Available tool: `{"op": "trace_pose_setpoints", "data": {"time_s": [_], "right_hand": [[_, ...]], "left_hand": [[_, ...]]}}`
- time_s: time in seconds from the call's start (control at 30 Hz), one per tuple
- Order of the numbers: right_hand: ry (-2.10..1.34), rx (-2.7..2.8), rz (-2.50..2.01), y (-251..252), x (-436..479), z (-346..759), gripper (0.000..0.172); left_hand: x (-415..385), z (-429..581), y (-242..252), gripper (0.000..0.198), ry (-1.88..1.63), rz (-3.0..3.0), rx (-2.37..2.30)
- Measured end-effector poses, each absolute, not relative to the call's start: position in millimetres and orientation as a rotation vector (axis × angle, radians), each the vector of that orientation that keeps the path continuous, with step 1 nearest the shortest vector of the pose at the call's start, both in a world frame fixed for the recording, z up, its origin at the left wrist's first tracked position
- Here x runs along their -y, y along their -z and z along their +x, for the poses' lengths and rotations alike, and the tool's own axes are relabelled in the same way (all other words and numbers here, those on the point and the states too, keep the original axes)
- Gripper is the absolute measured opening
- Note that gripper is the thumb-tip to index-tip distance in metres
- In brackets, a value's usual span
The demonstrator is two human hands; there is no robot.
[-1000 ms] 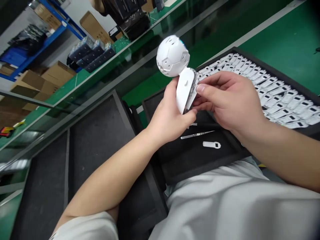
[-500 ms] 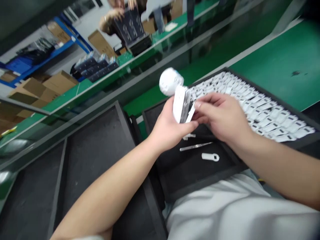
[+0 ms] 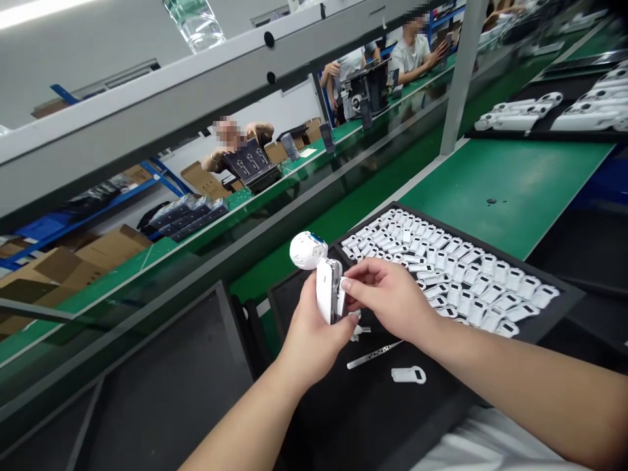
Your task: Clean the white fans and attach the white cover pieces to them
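Observation:
My left hand point(image 3: 311, 330) is wrapped round the body of a white handheld device with a round head point(image 3: 308, 250), held up above a black tray. The device's side faces right and shows a clear or grey layered edge. My right hand point(image 3: 387, 294) pinches a thin white cover point(image 3: 342, 296) against that side, thumb on top. I cannot tell whether the cover is seated. Below the hands lie metal tweezers point(image 3: 370, 356), a loose white cover with a dark window point(image 3: 409, 375) and a small white part point(image 3: 360, 332), partly hidden by my left thumb.
Rows of white covers fill a black tray point(image 3: 564, 302) at right. Another black tray point(image 3: 186, 366) stands at left. Beyond is a green bench point(image 3: 490, 176) with longer white pieces point(image 3: 520, 114). Across a glass partition, co-workers handle boxes; cartons point(image 3: 112, 252) stand there.
The head view has tilted up, so hands and trays sit lower and more of the room shows. Both hands keep their holds, with the cover still against the device's side.

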State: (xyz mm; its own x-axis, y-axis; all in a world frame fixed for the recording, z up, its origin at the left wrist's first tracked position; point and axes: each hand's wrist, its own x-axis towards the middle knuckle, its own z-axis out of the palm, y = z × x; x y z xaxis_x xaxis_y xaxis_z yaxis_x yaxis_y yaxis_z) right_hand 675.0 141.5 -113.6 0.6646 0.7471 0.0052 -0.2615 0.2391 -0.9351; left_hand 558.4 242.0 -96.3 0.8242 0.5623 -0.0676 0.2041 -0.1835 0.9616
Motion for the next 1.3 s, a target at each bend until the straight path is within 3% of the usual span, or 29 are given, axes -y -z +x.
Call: {"op": "trace_pose_setpoints", "data": {"time_s": [0.33,0.6,0.83,0.9,1.03,1.17,1.3], "right_hand": [[-0.75,0.474,-1.133,112,-140,673,0.037],[-0.707,0.482,-1.246,120,-143,667,0.034],[-0.214,1.163,-1.773,157,-131,670,0.043],[-0.086,1.507,-2.025,182,-125,670,0.039],[-0.015,1.769,-2.201,220,-123,669,0.005],[0.099,1.819,-2.156,211,-126,684,0.018],[0.249,1.461,-1.987,159,-108,713,0.029]], "left_hand": [[-238,558,95,0.08,-0.397,1.798,-0.618],[-238,556,93,0.072,-0.359,1.94,-0.635],[-252,560,89,0.04,-0.427,1.377,-0.521],[-258,560,85,0.035,-0.459,1.237,-0.448],[-264,557,78,0.034,-0.531,1.148,-0.354],[-264,555,76,0.032,-0.614,1.098,-0.334],[-265,554,76,0.033,-0.682,1.08,-0.328]]}}
